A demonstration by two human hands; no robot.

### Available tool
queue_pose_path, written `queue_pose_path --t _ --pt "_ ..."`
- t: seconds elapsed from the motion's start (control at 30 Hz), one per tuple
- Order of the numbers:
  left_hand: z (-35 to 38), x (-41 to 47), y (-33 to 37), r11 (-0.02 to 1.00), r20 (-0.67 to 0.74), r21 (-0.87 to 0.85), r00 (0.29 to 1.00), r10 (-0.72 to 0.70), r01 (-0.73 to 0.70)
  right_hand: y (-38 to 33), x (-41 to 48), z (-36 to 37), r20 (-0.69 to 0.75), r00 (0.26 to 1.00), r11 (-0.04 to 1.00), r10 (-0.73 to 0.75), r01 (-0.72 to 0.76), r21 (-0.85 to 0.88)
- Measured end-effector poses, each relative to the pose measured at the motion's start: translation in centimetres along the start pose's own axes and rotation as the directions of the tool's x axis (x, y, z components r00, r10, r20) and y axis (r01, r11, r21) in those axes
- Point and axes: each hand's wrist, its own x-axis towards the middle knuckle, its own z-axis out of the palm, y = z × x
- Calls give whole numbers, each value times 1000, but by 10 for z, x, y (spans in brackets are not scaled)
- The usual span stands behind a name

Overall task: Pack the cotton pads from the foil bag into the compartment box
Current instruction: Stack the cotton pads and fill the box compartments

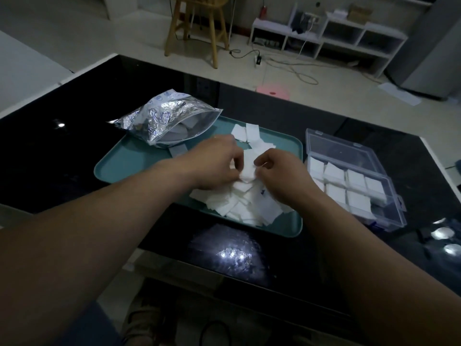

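A pile of white square cotton pads (239,206) lies on a teal tray (129,158). Above the pile, my left hand (214,163) and my right hand (279,171) together pinch a small stack of cotton pads (248,166) between their fingers. The silver foil bag (162,118) lies open at the tray's far left corner, with more pads inside. To the right of the tray stands the clear compartment box (349,151) with its lid raised; several of its compartments hold stacked pads (356,178).
The tray and box rest on a glossy black table (62,151) whose near edge lies just below the tray. Beyond the table are a wooden stool (197,28), a pink stool (273,89), a white shelf unit (329,38) and floor cables.
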Motion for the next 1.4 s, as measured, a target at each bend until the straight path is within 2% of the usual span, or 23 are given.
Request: queue_pose_path --t 0.2,0.37,0.53,0.73,0.8,0.87,0.93,1.03,1.1,1.17,1.2,1.23,1.3,1.4 --pt "4 -1 -2 1000 94 15 996 2 -3 1 2 2 -1 1000 1000 10 -10 -3" --pt "10 1 4 1000 47 -19 999 18 -17 3 2 8 70 997 997 29 -24 -68" --pt "14 -1 4 999 -27 -19 999 39 -40 -4 0 1 13 1000 1000 25 -25 -17" --pt "18 0 2 993 -58 44 992 108 -106 -10 -4 0 147 984 995 103 -101 -20" --pt "21 1 1 988 -91 62 985 147 -142 -12 -5 -4 144 983 992 113 -120 42" --pt "22 1 1 978 -127 85 971 201 -191 -15 -5 -11 137 982 972 133 -156 175" --pt "21 2 2 967 -151 112 958 243 -228 -18 -5 -17 173 968 918 183 -231 323" --pt "20 0 9 962 -215 115 939 268 -248 -24 -6 -20 221 944 832 246 -323 451" --pt "18 0 14 980 -234 25 952 198 -198 -26 -5 -21 224 945 802 237 -321 504" --pt "14 0 20 984 -222 -163 974 38 -76 -27 -6 -21 189 963 786 191 -266 558" --pt "10 1 23 952 -195 -305 979 -62 0 -26 -6 -21 151 974 791 166 -223 570" --pt "5 1 26 880 -140 -469 977 -162 78 -25 -6 -22 95 987 816 130 -161 555" --pt "-2 1 28 614 47 -759 958 -282 218 -25 -7 -24 -19 1000 898 1 7 440" --pt "-10 2 26 230 270 -915 925 -266 333 -24 -10 -23 -61 989 925 -137 149 349"
